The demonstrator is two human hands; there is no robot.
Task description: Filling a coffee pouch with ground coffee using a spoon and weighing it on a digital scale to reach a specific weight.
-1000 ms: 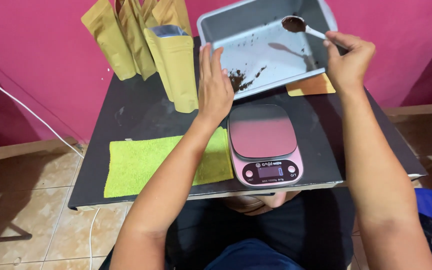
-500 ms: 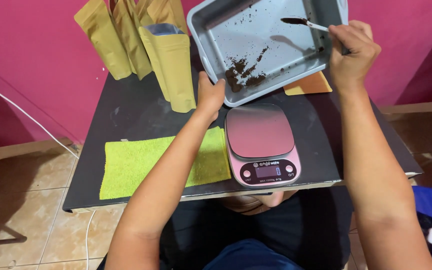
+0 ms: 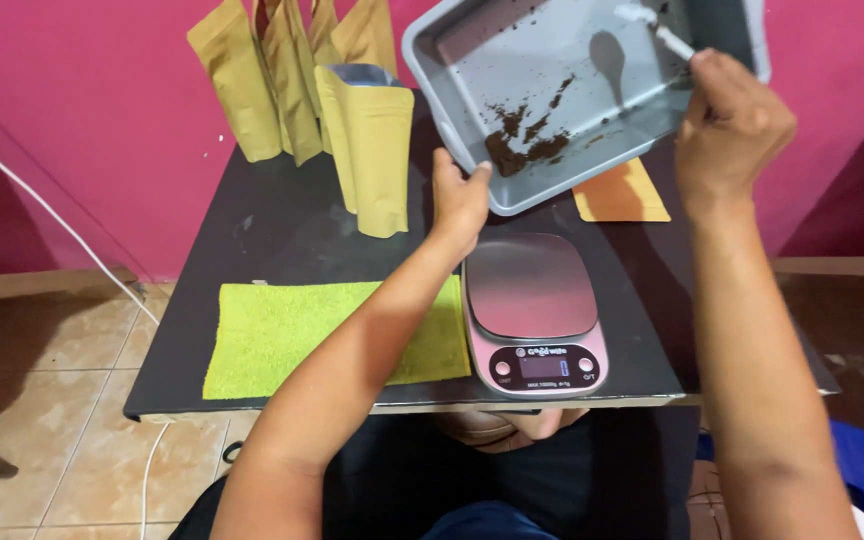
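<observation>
Tilted steeper than a moment ago, the grey tray (image 3: pixel 552 70) rests on left hand (image 3: pixel 459 195) fingers curled under its low corner. Right hand (image 3: pixel 730 125) pinches a white spoon (image 3: pixel 652 28) (apparently empty). Brown grounds (image 3: pixel 524 150) gather above the left fingertips; nearly all scooped out.
</observation>
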